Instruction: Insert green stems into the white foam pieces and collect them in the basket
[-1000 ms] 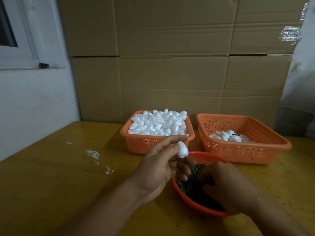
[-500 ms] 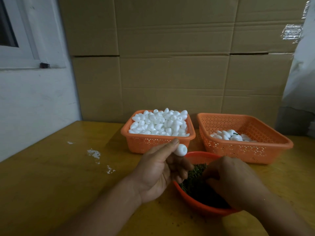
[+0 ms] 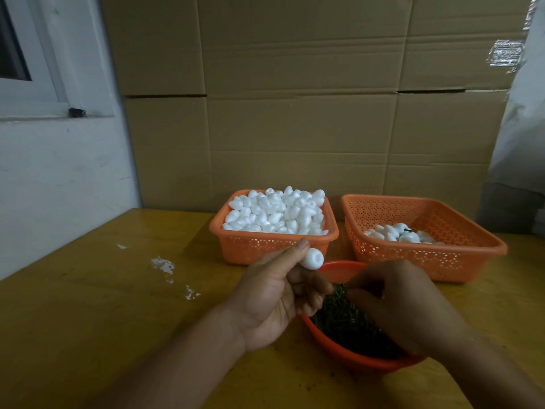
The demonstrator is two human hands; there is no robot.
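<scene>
Since a second ago your left hand point(image 3: 272, 293) has turned the foam piece point(image 3: 313, 258) so its dimpled end faces you; it's pinched between thumb tip and fingers, sticking out past the thumb above the red bowl point(image 3: 348, 354). Your right hand point(image 3: 396, 302) has lifted a little, fingers curled over the green stems point(image 3: 343, 317) in the bowl; can't tell if it holds one. Left basket point(image 3: 274, 246) is full of foam pieces, right basket point(image 3: 424, 255) holds a few.
</scene>
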